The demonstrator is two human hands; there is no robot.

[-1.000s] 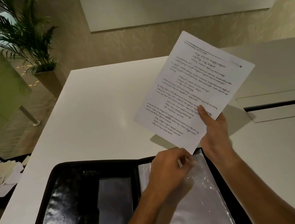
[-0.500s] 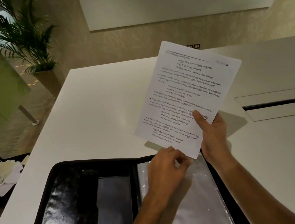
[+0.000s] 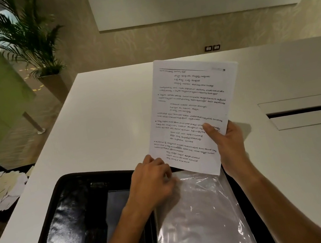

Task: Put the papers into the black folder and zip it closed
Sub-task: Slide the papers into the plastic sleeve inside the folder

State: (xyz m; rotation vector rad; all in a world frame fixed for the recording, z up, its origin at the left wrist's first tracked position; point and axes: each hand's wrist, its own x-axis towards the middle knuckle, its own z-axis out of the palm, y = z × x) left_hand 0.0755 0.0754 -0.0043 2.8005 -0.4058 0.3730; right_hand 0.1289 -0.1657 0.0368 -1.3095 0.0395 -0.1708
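White table (image 3: 101, 119), smooth and matte, fills most of my view; a long recessed slot (image 3: 312, 109) cuts its right side. Behind it, a pale patterned wall with two small dark outlets (image 3: 212, 48). Potted palm (image 3: 27, 37) stands at far left in a tapered planter, beside a green panel. Loose heap of small pale paper slips (image 3: 0, 190) lies on a dark surface left of the table, well apart from the work.

Black folder (image 3: 66, 223) lies open at the table's near edge, glossy inner lining, rounded corners. Its right half carries a clear plastic sleeve (image 3: 200, 221), crinkled and shiny.

Papers (image 3: 193, 105), white printed sheets, several stacked by the look of the top edge, are held up tilted above the sleeve's top, lower corner just over it.

Right hand (image 3: 226, 141) grasps the papers at the lower right edge, thumb across the print. Left hand (image 3: 150, 178) is curled at the sleeve's upper left corner, fingers pinching there; I cannot tell what exactly they grip.
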